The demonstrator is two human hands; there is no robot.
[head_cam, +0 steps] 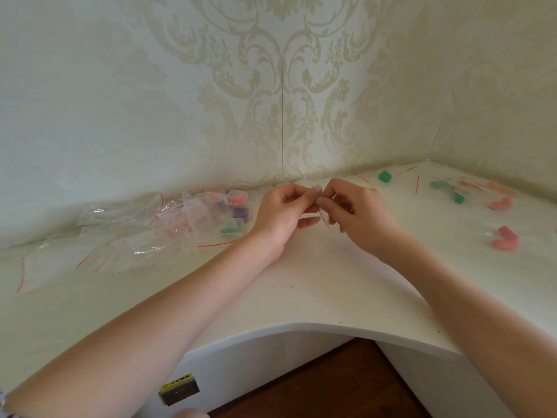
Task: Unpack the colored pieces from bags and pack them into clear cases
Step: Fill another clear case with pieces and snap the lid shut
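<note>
My left hand (281, 211) and my right hand (358, 208) meet above the middle of the white corner desk (301, 282). Together they pinch a small clear bag (322, 211) between their fingertips. What is inside the bag is hidden by the fingers. To the left lie clear cases (238, 198) holding pink, purple and green pieces. On the right lie bagged pieces: a green one (385, 176), more green ones (449, 191), orange ones (494, 188) and pink ones (506, 238).
A heap of empty clear zip bags with red strips (126, 236) covers the left side of the desk. Patterned walls close the desk at the back and right. The desk's front edge curves inward above a wooden floor (331, 387).
</note>
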